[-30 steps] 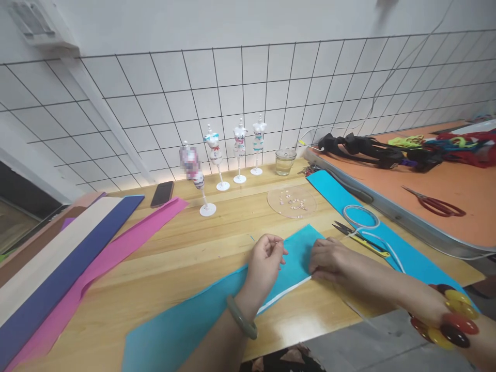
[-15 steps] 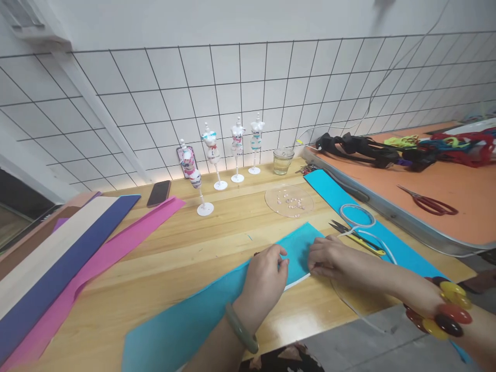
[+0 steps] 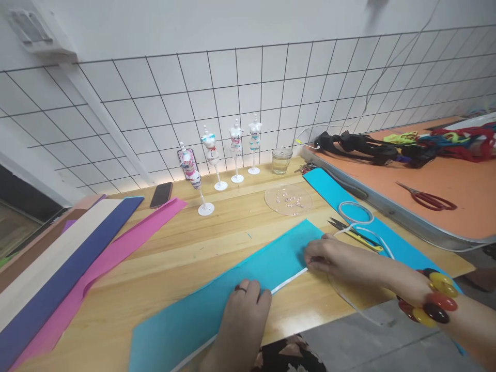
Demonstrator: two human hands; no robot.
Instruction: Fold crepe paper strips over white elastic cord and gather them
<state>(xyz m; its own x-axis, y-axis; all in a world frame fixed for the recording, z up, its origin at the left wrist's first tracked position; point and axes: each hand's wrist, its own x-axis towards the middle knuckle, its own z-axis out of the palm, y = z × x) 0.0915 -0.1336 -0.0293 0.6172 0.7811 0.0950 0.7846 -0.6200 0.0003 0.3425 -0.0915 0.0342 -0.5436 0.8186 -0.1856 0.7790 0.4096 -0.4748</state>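
A long blue strip of crepe-like paper (image 3: pixel 267 258) lies slantwise on the table in front of me, with narrow white tape (image 3: pixel 290 280) along its near edge. My left hand (image 3: pixel 246 315) rests on the paper at that edge, fingers bent downward and holding nothing. Toward the strip's right end, my right hand (image 3: pixel 323 256) is closed in a pinch at the white tape; its fingertips are partly hidden. Behind the right wrist are a tape roll (image 3: pixel 355 212) and yellow-handled snips (image 3: pixel 360 238), lying by a second blue strip (image 3: pixel 403 248).
Several small white dress-form figures (image 3: pixel 236 144) stand near the tiled wall, beside a glass of liquid (image 3: pixel 281 161). A clear disc (image 3: pixel 271 204) holds tiny pink pieces. Pink paper (image 3: pixel 127 243) and a phone (image 3: pixel 161 195) lie left. Red-handled scissors (image 3: pixel 430 200) rest on the orange surface.
My left hand has moved left and nearer to me along the paper's edge, uncovering more white tape. My right hand stays at nearly the same place, still pinching.
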